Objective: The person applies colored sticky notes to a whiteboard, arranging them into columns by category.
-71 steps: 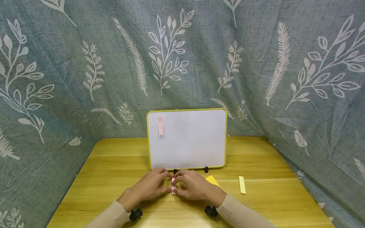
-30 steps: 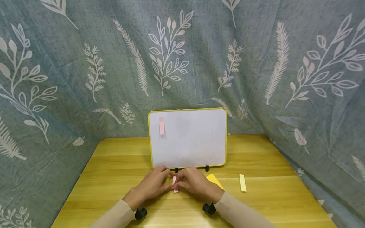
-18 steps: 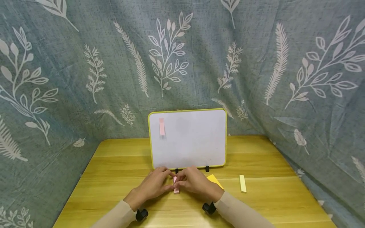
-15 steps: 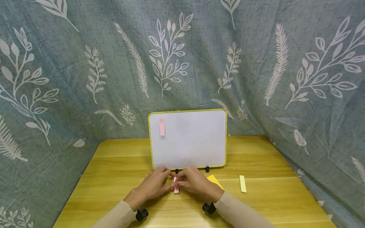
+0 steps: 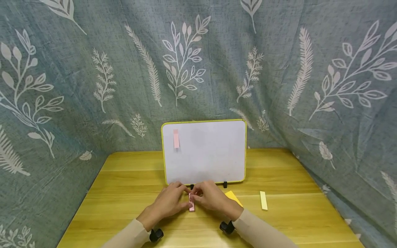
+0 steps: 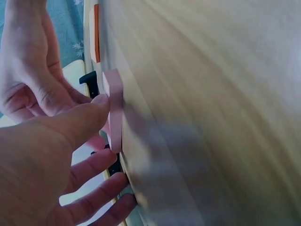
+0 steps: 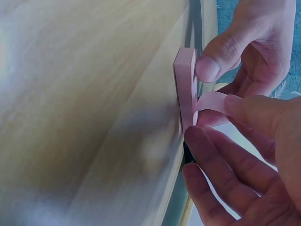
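A narrow pink sticky-note pad [image 5: 192,208] lies on the wooden table just before the whiteboard. My left hand [image 5: 171,199] steadies it, thumb at the near end and index finger at the far end. My right hand [image 5: 212,197] pinches the top sticky note [image 7: 211,101] between thumb and finger; in the right wrist view that strip curls up from the pad, one part still against it. The left wrist view shows the pad's pink side [image 6: 116,113] beside my left thumb. My fingers hide part of the pad's top in the head view.
Behind the hands a yellow-framed whiteboard [image 5: 207,155] stands on black feet [image 5: 225,185], with one pink strip [image 5: 176,138] stuck at its upper left. To the right lie a yellow-orange pad [image 5: 234,197], partly behind my right hand, and a narrow pale-yellow pad [image 5: 263,200].
My right fingers have drawn slightly up and away from the pad's near end, lifting the top note. The left hand stays at the pad with little movement.
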Motion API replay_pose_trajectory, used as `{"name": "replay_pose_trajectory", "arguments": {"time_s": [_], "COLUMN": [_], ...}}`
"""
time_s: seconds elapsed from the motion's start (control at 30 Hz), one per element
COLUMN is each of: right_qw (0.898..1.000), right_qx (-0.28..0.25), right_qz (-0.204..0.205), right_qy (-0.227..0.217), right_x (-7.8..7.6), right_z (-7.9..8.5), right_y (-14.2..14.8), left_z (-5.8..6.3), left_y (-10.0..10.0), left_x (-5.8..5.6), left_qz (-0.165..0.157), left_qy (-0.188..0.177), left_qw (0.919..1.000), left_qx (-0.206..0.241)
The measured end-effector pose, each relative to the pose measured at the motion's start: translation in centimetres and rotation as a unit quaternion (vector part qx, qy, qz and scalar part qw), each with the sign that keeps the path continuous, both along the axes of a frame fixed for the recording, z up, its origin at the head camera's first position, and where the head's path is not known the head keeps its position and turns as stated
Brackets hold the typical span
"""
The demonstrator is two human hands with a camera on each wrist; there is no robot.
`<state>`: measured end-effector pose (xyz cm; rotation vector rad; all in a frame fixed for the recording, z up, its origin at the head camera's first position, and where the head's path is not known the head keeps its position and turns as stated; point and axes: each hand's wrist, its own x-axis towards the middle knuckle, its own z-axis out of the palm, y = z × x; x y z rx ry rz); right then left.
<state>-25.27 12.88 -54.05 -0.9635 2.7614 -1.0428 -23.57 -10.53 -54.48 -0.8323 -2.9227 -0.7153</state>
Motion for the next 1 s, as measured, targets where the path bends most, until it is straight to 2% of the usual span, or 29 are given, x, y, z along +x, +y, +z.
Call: {"name": "replay_pose_trajectory", "arguments": {"time_s": [0.2, 0.37, 0.8, 1.0], "right_qw": [1.000, 0.999, 0.994, 0.993], "right_qx": [-0.015, -0.016, 0.006, 0.016], "right_qz": [-0.019, -0.031, -0.051, -0.064], "right_qy": [0.014, 0.033, 0.098, 0.102], "right_x": [0.0, -0.2, -1.1, -1.7], "right_z": [0.1, 0.3, 0.6, 0.6], "right_y": [-0.1, -0.1, -0.3, -0.5], "left_z": [-0.2, -0.1, 0.0, 0.3], "left_y": [0.4, 0.5, 0.5, 0.6], "left_x": [0.2, 0.3, 0.5, 0.6], "left_qz": [0.018, 0.030, 0.025, 0.030], "left_qy": [0.013, 0.010, 0.019, 0.007], "left_qw": [0.9997, 0.9995, 0.9995, 0.9995], "left_qx": [-0.006, -0.006, 0.002, 0.001]}}
